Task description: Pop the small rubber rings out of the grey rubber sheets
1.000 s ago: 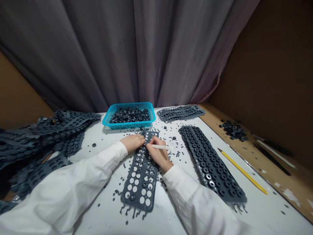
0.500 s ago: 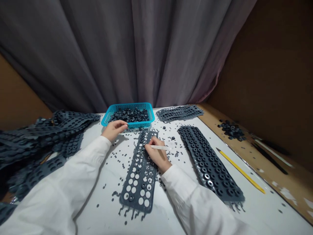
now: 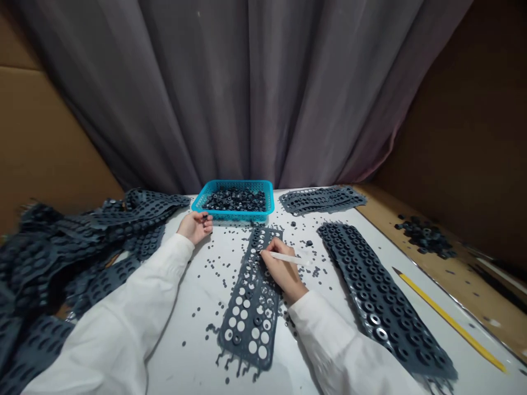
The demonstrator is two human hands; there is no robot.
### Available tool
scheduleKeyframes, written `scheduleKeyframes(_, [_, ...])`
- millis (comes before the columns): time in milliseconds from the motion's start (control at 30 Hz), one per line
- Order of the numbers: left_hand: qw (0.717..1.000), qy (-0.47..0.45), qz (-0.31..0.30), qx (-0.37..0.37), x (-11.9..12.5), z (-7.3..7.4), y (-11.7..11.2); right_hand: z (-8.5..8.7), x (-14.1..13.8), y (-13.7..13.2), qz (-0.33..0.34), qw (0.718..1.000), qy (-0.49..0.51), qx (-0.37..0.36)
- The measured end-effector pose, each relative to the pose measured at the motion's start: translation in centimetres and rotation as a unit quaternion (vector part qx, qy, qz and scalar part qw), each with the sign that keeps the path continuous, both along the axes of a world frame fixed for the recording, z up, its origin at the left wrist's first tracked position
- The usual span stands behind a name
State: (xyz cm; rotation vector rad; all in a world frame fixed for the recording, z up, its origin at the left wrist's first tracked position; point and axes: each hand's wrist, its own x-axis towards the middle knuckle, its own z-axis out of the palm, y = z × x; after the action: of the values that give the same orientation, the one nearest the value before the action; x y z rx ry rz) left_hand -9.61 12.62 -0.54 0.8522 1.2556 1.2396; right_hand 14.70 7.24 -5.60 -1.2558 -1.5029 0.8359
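Observation:
My right hand [image 3: 283, 267] is closed around a slim white pen-like tool [image 3: 290, 258], its tip down at a dark grey rubber sheet [image 3: 246, 345]. Round holes run through this sheet, and a few black rubber rings still sit in it. Just in front of a blue plastic basket [image 3: 236, 214], my left hand [image 3: 194, 227] is turned with its fingers curled. A small black rubber piece [image 3: 205, 217] shows between its thumb and finger; its exact shape is too small to tell. Many black rubber rings [image 3: 239, 199] fill the basket.
A fuller sheet of rings [image 3: 382, 296] lies at right, beside a yellow craft knife or pencil-like tool [image 3: 450, 318]. Punched sheets [image 3: 323, 199] lie at back right; more are heaped [image 3: 111, 230] at left. Loose black parts [image 3: 426, 236] pile on the cardboard. Small dark discs litter the white table [image 3: 197, 362].
The view has swung a little left, shifting everything rightward. My left hand has turned over near the basket's front, its fingers now curled. My right hand keeps the white tool at the sheet.

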Motion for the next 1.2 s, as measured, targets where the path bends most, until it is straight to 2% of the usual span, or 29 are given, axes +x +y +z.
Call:
scheduleKeyframes(100, [0.997, 0.069, 0.025, 0.016, -1.9, -0.2, -0.4, 0.1, 0.0, 0.0, 0.007, 1.0, 0.005, 0.0])
scheduleKeyframes(200, [0.983, 0.173, 0.042, 0.037, -2.9, -1.2, -0.8, 0.1, 0.0, 0.0, 0.005, 1.0, 0.007, 0.001])
scheduleKeyframes(267, [0.962, 0.265, 0.024, 0.063, -3.1, -1.9, -0.8, 0.1, 0.0, 0.0, 0.003, 1.0, 0.006, 0.0])
scheduleKeyframes(367, [0.915, 0.388, -0.033, 0.101, -3.0, -2.4, -0.5, 0.0, 0.0, 0.0, 0.008, 1.0, 0.009, 0.001])
scheduleKeyframes(533, [0.855, 0.491, -0.075, 0.149, -2.5, -2.0, -0.2, -0.2, 0.0, 0.1, 0.008, 1.0, 0.008, 0.007])
scheduleKeyframes(633, [0.838, 0.512, -0.07, 0.174, -1.1, -1.1, -0.2, -0.2, 0.0, 0.1, 0.008, 1.0, 0.012, 0.002])
scheduleKeyframes(767, [0.819, 0.512, -0.09, 0.245, 3.1, 1.0, 1.4, -0.1, -0.1, 0.0, 0.009, 1.0, 0.015, -0.009])
scheduleKeyframes(867, [0.8, 0.535, -0.027, 0.271, 6.3, 2.2, 4.1, 0.1, -0.1, 0.0, 0.01, 1.0, 0.016, -0.007])
scheduleKeyframes(933, [0.765, 0.592, 0.028, 0.253, 7.3, 2.4, 5.5, 0.1, -0.1, 0.0, 0.013, 1.0, 0.019, -0.006])
scheduleKeyframes(1000, [0.716, 0.651, 0.021, 0.251, 6.8, 2.0, 6.0, 0.1, -0.1, 0.0, 0.012, 1.0, 0.02, -0.004])
scheduleKeyframes(1100, [0.648, 0.699, -0.071, 0.294, 4.1, 0.8, 5.3, -0.2, -0.1, 0.2, 0.007, 1.0, 0.013, -0.002])
scheduleKeyframes(1133, [0.637, 0.702, -0.101, 0.301, 3.1, 0.4, 4.9, -0.2, -0.1, 0.2, 0.006, 1.0, 0.009, 0.0])
scheduleKeyframes(1200, [0.636, 0.696, -0.132, 0.305, 1.7, -0.2, 4.0, -0.3, -0.1, 0.2, 0.005, 1.0, -0.001, 0.006])
